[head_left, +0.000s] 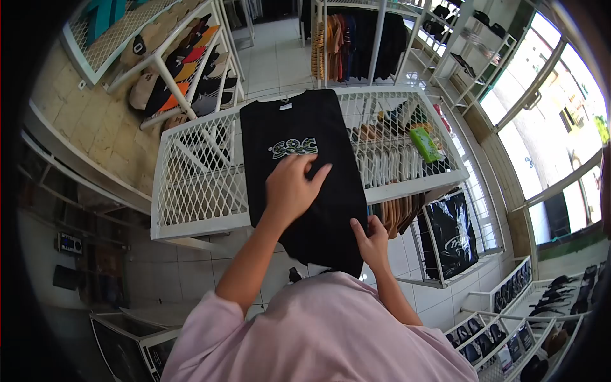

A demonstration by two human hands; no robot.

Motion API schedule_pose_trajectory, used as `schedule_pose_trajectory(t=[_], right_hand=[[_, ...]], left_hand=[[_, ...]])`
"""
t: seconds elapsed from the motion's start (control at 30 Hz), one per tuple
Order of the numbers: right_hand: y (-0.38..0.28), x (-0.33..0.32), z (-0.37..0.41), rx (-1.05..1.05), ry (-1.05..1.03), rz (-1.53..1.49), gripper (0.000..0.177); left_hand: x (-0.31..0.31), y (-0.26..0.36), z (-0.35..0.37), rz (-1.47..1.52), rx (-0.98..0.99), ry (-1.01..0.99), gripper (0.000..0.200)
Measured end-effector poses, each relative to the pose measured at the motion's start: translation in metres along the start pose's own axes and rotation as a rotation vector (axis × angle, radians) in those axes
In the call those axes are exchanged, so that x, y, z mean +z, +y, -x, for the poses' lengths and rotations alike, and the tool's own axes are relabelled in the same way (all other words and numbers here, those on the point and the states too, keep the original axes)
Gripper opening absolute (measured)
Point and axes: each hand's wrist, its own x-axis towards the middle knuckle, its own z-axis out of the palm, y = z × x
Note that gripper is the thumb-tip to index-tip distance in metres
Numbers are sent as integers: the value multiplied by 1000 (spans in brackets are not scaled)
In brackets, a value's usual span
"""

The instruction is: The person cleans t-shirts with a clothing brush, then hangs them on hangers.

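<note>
A black T-shirt lies folded lengthwise over a white mesh rack top, its lower end hanging past the near edge toward me. Its collar points away, and a patterned logo sits on the chest. My left hand rests on the shirt just below that logo, fingers apart. At the shirt's lower right edge, my right hand pinches the fabric between thumb and fingers.
A green packet lies on the mesh at right. Clothes hang beneath the rack and on another rail behind. Shelves of caps stand at left. Low racks with sandals are at lower right, near glass doors.
</note>
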Motion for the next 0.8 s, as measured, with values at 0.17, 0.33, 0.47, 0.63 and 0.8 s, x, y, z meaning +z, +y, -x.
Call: schedule_pose_trajectory(t=[0.17, 0.33, 0.47, 0.63, 0.8], right_hand=[[-5, 7, -8, -71, 47, 73, 42], [-25, 6, 0, -57, 58, 61, 40], [-21, 12, 0, -136, 77, 77, 35], [-62, 20, 9, -476, 0, 253, 43], [-110, 33, -1, -612, -541, 221, 36]], left_hand=[[110, -19, -116, -245, -58, 6, 51], [169, -50, -120, -389, -50, 165, 27], [172, -58, -121, -392, 55, 227, 19], [148, -113, -141, 509, -390, 225, 31], [114, -241, -115, 1787, -673, -57, 49]])
